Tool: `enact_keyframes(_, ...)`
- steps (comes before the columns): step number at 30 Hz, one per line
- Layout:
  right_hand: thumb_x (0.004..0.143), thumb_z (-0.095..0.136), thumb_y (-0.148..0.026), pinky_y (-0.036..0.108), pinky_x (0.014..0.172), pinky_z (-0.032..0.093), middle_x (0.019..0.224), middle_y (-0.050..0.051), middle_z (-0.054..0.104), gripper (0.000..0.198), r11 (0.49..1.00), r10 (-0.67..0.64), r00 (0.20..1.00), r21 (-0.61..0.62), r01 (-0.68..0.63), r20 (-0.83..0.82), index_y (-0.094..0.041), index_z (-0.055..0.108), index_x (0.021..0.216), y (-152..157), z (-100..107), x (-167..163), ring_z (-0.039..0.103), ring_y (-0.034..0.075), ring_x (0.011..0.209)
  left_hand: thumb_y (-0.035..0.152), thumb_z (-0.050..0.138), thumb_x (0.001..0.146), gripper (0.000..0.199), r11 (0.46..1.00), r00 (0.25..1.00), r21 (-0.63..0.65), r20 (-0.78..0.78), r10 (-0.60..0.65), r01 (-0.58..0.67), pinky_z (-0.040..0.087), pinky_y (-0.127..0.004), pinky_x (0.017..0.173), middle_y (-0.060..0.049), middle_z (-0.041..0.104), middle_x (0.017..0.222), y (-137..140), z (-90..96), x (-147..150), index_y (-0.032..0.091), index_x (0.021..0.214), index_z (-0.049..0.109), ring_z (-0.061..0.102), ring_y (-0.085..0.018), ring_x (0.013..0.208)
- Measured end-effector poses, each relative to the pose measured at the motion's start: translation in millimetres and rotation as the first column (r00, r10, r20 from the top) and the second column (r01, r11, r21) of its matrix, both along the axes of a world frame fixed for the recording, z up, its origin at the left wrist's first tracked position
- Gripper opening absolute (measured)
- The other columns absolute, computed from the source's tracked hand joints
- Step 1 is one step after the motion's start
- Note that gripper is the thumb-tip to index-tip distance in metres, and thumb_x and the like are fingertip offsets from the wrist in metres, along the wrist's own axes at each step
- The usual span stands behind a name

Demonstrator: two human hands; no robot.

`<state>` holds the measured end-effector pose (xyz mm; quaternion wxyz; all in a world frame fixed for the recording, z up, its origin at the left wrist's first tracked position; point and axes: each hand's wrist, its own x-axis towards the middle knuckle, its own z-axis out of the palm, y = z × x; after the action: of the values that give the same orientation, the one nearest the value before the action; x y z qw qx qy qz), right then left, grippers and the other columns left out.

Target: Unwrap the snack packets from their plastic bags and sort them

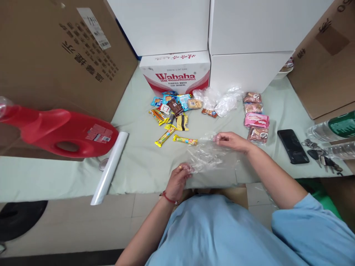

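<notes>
A thin clear plastic bag (pixel 208 157) stretches between my two hands over the front of the table. My left hand (pixel 179 177), with a red cord at the wrist, pinches its near left side. At its far right edge my right hand (pixel 229 141) grips the film with closed fingers. Just beyond the bag lie a yellow snack bar (pixel 185 140) and another yellow bar (pixel 165 136). Farther back is a pile of small wrapped snacks, among them a brown packet (pixel 175 106) and a round biscuit pack (pixel 195 103). Crumpled clear bags (pixel 222 100) lie beside the pile.
On the right, wrapped cakes (pixel 257 135) and a pink packet (pixel 256 120) form a column near a phone (pixel 293 146), keys (pixel 321 157) and plastic bottles (pixel 342 125). A red jug (pixel 91 135) and white roll (pixel 109 168) lie left. A Wahaba box (pixel 177 72) stands behind.
</notes>
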<state>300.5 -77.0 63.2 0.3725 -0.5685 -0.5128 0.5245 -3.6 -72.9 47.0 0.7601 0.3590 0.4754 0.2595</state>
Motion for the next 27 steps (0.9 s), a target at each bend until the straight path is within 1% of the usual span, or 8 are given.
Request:
enact_keyframes(3, 0.074, 0.08, -0.043, 0.031, 0.073, 0.055, 0.099, 0.005, 0.072, 0.031, 0.965, -0.243, 0.885, -0.191, 0.179, -0.397, -0.02, 0.059, 0.08, -23, 8, 9, 0.069, 0.018, 0.082, 0.035, 0.083, 0.067, 0.031, 0.998, 0.969, -0.057, 0.245, -0.016, 0.031, 0.058, -0.041, 0.091, -0.005, 0.069, 0.109, 10, 8.3, -27, 0.018, 0.072, 0.058, 0.067, -0.029, 0.112)
enact_keyframes(5, 0.069, 0.084, -0.041, 0.024, 0.052, 0.05, 0.093, 0.003, 0.072, 0.036, 0.923, -0.364, 0.811, -0.293, 0.249, -0.458, -0.021, 0.056, 0.08, -29, 7, 4, 0.065, 0.013, 0.062, 0.032, 0.082, 0.072, 0.027, 0.995, 0.944, -0.086, 0.33, -0.011, 0.041, 0.059, -0.045, 0.092, -0.005, 0.069, 0.114, 20, 7.5, -40, 0.018, 0.078, 0.059, 0.071, -0.029, 0.108)
enact_keyframes(7, 0.068, 0.086, -0.041, 0.019, 0.038, 0.036, 0.082, 0.0, 0.07, 0.039, 0.893, -0.429, 0.787, -0.339, 0.296, -0.442, -0.022, 0.055, 0.081, -29, 0, -7, 0.053, 0.008, 0.047, 0.03, 0.082, 0.075, 0.029, 0.996, 0.955, -0.087, 0.294, 0.02, 0.006, 0.062, -0.04, 0.085, -0.003, 0.071, 0.11, 32, 3.4, -48, 0.019, 0.083, 0.057, 0.075, -0.022, 0.091)
enact_keyframes(11, 0.065, 0.088, -0.047, 0.015, 0.032, 0.019, 0.056, -0.008, 0.056, 0.045, 0.858, -0.492, 0.782, -0.363, 0.363, -0.383, -0.022, 0.054, 0.081, -18, -21, -37, 0.032, 0.003, 0.036, 0.032, 0.084, 0.075, 0.037, 0.985, 0.986, -0.083, 0.049, 0.157, -0.153, 0.062, -0.029, 0.073, 0.002, 0.071, 0.085, 61, -4.1, -57, 0.021, 0.087, 0.05, 0.074, -0.014, 0.072)
enact_keyframes(14, 0.062, 0.089, -0.048, 0.015, 0.032, 0.017, 0.053, -0.01, 0.05, 0.047, 0.817, -0.561, 0.755, -0.375, 0.438, -0.339, -0.022, 0.054, 0.08, -10, -32, -57, 0.03, 0.003, 0.036, 0.044, 0.078, 0.08, 0.037, 0.976, 0.969, -0.046, -0.137, 0.206, -0.214, 0.059, -0.025, 0.065, 0.001, 0.071, 0.083, 72, -4.1, -63, 0.021, 0.088, 0.05, 0.074, -0.014, 0.071)
enact_keyframes(17, 0.061, 0.089, -0.047, 0.015, 0.032, 0.02, 0.055, -0.01, 0.051, 0.047, 0.785, -0.615, 0.714, -0.345, 0.514, -0.335, -0.022, 0.054, 0.08, -9, -36, -70, 0.032, 0.003, 0.037, 0.062, 0.068, 0.082, 0.045, 0.986, 0.956, -0.047, -0.257, 0.141, -0.158, 0.041, -0.019, 0.044, -0.002, 0.068, 0.067, 64, -5.6, -66, 0.019, 0.079, 0.056, 0.064, -0.012, 0.05)
enact_keyframes(21, 0.062, 0.088, -0.047, 0.014, 0.032, 0.022, 0.057, -0.01, 0.051, 0.046, 0.763, -0.645, 0.69, -0.303, 0.571, -0.327, -0.022, 0.054, 0.08, -14, -36, -77, 0.032, 0.002, 0.038, 0.063, 0.075, 0.073, 0.049, 0.995, 0.958, -0.066, -0.283, 0.048, -0.07, 0.021, -0.024, 0.037, -0.001, 0.056, 0.044, 38, -15.7, -50, 0.017, 0.061, 0.062, 0.041, -0.01, 0.033)
enact_keyframes(27, 0.059, 0.092, -0.045, 0.012, 0.032, 0.024, 0.058, -0.011, 0.05, 0.049, 0.757, -0.653, 0.68, -0.317, 0.572, -0.333, -0.022, 0.053, 0.08, -29, -31, -69, 0.031, 0.001, 0.038, 0.036, 0.087, 0.06, 0.029, 0.99, 0.975, 0.049, -0.173, 0.139, -0.132, 0.028, -0.022, 0.048, 0.006, 0.053, 0.051, 32, -22.9, -7, 0.019, 0.06, 0.063, 0.044, -0.01, 0.05)
